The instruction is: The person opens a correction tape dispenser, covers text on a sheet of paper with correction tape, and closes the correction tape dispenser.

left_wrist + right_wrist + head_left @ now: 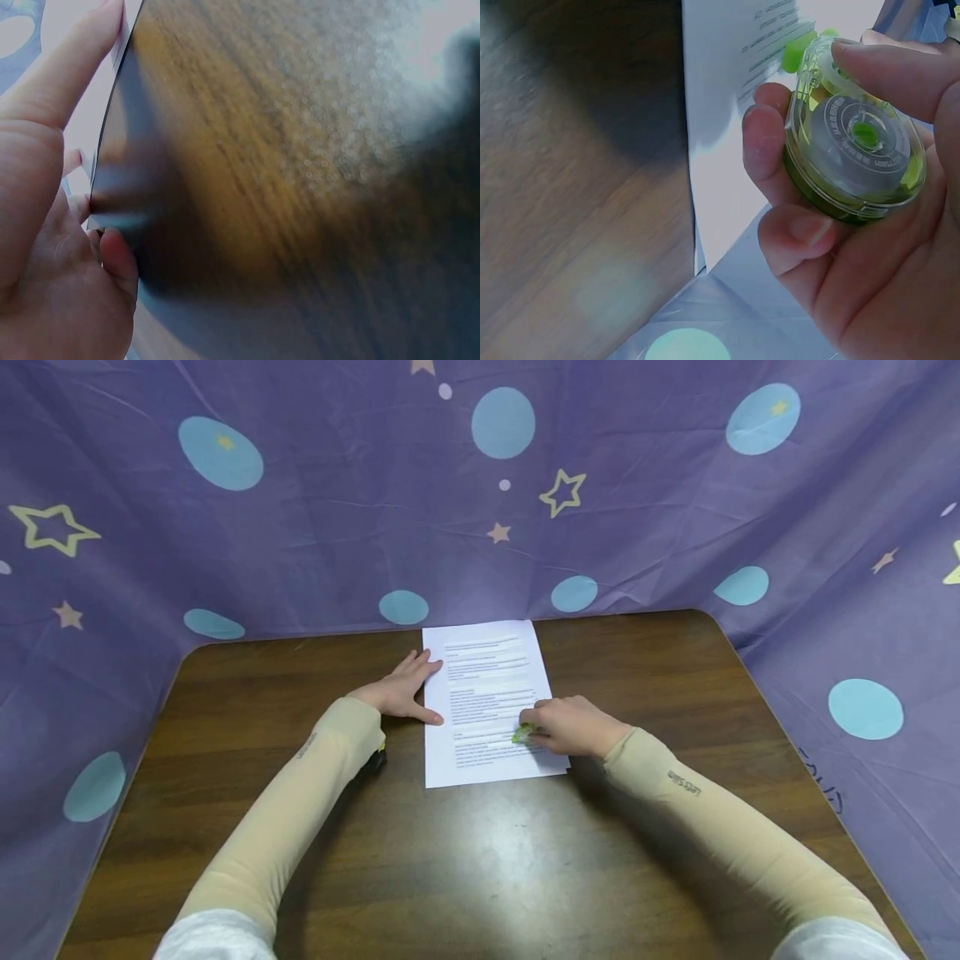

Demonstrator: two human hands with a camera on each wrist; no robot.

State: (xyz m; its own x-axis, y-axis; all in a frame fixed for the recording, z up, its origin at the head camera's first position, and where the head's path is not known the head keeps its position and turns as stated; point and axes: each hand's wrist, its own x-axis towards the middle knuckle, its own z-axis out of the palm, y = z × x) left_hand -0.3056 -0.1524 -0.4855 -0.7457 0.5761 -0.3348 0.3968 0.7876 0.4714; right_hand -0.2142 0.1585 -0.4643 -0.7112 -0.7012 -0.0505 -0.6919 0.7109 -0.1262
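Observation:
Sheets of printed paper [480,693] lie on the table, with pale bands between some lines of text. My left hand [401,692] rests at the left edge of the paper, fingers spread, with thumb and fingertips over the margin. On the right side of the page, my right hand [573,725] grips a correction tape dispenser [859,150]. It has a clear case, a green hub and a green tip piece. Thumb and fingers curl round the case, and the tip overlaps the lower text lines in the head view.
The brown wooden table [480,877] has rounded far corners. A purple curtain [360,510] with stars and blue dots hangs behind it and at both sides. A small dark thing with some yellow [377,758] shows under the left sleeve [300,802].

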